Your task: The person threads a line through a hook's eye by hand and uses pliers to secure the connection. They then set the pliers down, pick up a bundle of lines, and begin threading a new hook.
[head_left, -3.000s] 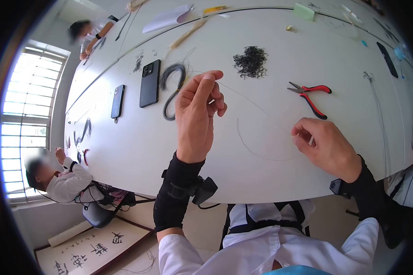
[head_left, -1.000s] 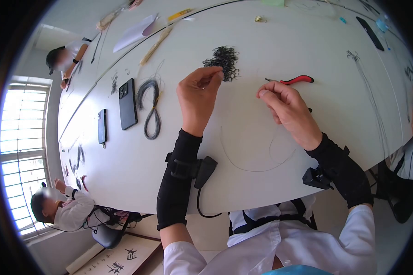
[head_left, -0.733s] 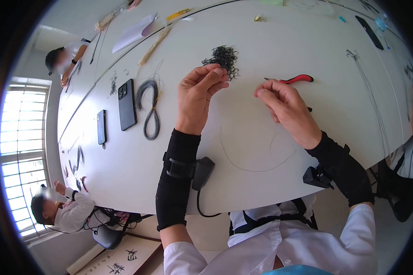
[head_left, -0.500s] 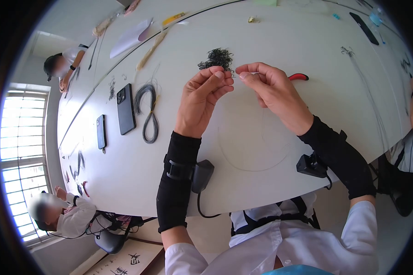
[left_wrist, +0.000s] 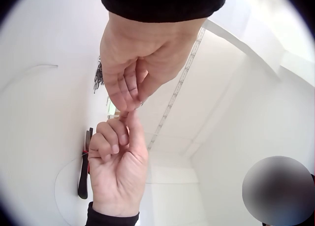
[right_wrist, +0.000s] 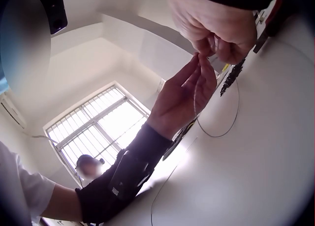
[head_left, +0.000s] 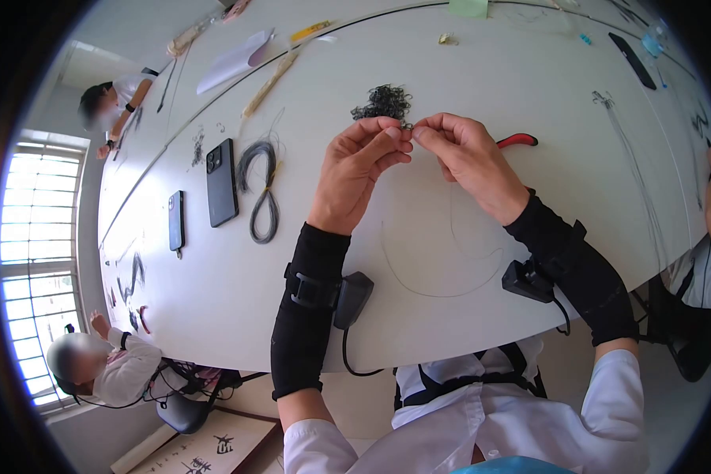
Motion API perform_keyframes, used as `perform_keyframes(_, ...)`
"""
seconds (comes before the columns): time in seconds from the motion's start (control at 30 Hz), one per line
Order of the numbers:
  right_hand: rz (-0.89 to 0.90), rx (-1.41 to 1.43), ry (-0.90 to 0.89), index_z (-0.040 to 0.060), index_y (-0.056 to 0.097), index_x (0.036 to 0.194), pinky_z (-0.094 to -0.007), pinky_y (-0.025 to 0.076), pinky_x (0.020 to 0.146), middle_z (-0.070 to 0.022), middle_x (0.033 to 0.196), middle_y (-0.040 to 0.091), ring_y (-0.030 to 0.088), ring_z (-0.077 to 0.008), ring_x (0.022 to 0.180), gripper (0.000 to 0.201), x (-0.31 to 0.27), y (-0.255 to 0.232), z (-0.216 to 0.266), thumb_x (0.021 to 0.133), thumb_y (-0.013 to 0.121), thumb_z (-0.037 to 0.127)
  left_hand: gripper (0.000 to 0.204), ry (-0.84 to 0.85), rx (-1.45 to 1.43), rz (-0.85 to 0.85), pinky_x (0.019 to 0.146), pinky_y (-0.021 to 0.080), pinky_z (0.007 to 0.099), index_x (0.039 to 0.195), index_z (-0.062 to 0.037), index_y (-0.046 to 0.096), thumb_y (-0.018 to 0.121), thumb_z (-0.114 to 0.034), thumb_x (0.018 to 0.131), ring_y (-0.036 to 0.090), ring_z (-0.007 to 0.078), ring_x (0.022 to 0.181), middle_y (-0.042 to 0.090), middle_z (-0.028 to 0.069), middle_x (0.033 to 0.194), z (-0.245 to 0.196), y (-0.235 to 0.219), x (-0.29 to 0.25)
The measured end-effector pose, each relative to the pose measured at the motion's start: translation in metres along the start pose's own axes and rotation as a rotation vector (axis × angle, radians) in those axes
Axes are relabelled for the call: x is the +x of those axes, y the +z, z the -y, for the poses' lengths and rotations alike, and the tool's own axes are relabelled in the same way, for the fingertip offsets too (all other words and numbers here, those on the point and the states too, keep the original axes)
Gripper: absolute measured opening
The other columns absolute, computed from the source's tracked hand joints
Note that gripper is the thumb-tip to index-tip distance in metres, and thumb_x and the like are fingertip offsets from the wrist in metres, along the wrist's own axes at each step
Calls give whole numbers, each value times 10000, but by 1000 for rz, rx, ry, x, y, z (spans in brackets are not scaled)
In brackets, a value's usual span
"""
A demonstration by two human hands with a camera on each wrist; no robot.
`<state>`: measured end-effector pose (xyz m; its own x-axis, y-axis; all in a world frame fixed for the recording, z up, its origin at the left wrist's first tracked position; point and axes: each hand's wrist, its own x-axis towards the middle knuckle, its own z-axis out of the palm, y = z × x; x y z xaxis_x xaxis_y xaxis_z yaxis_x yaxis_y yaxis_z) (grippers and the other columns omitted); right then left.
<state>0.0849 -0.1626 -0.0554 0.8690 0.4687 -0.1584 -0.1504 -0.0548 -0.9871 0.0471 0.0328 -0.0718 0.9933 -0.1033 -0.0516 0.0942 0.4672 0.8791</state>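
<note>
**Hands now meet over the wire**

The right hand (head_left: 468, 162) has come across to the left hand (head_left: 355, 178); both pinch the thin wire (head_left: 442, 284), whose slack loops toward the table's (head_left: 529, 71) near edge.

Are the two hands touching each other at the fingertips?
Touching. In the left wrist view the left hand and the right hand meet fingertip to fingertip with no gap; the head view shows them pinching together above the table.
</note>
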Motion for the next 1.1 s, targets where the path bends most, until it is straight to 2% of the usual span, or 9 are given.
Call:
perform_keyframes(0.33, 15, -28, -13, 47, 665, 1047, -193, 347, 550, 73, 776, 543, 411, -13, 612, 273, 3, -1, -3, 1029, 588, 309, 132, -20, 71, -48, 858, 572, 318, 1107, 0, 669, 633, -70, 1000, 688, 161, 932, 707, 88, 1017, -2, 4, -1)
perform_keyframes(0.4, -1, -31, -57, 8, 664, 1040, -215, 375, 561, 54, 760, 552, 435, -28, 632, 275, 4, -2, -5, 1005, 614, 275, 136, -18, 87, -72, 847, 569, 314, 1106, 0, 669, 641, -69, 992, 686, 158, 924, 707, 85, 1018, -2, 4, -1)
perform_keyframes(0.6, -68, -106, -138, -9, 662, 995, -232, 388, 569, 45, 692, 530, 436, -40, 618, 247, 7, -2, -9, 973, 647, 236, 185, 44, 259, -123, 840, 550, 309, 1132, 15, 671, 660, -81, 974, 676, 149, 923, 703, 74, 1013, -4, 7, -2)
perform_keyframes(0.7, -91, -149, -196, -7, 665, 977, -238, 384, 562, 46, 655, 509, 423, -43, 599, 235, 8, -1, -10, 958, 663, 227, 229, 109, 436, -194, 839, 537, 309, 1140, 34, 670, 683, -109, 962, 668, 142, 919, 703, 72, 1024, -9, 20, -5)
perform_keyframes(0.8, -103, -163, -214, -5, 666, 963, -245, 379, 556, 46, 640, 495, 413, -46, 589, 224, 9, 0, -12, 948, 673, 219, 259, 71, 516, -131, 840, 531, 303, 1136, 50, 668, 700, -131, 954, 665, 139, 918, 705, 76, 1034, -8, 17, -6)
perform_keyframes(1.1, -243, -431, -379, 41, 625, 929, -290, 414, 538, -5, 606, 462, 426, -113, 539, 116, 0, 3, -2, 919, 682, 142, 216, 31, 376, -99, 824, 550, 300, 1096, 42, 673, 691, -134, 971, 680, 142, 904, 713, 81, 996, -6, 23, -6)
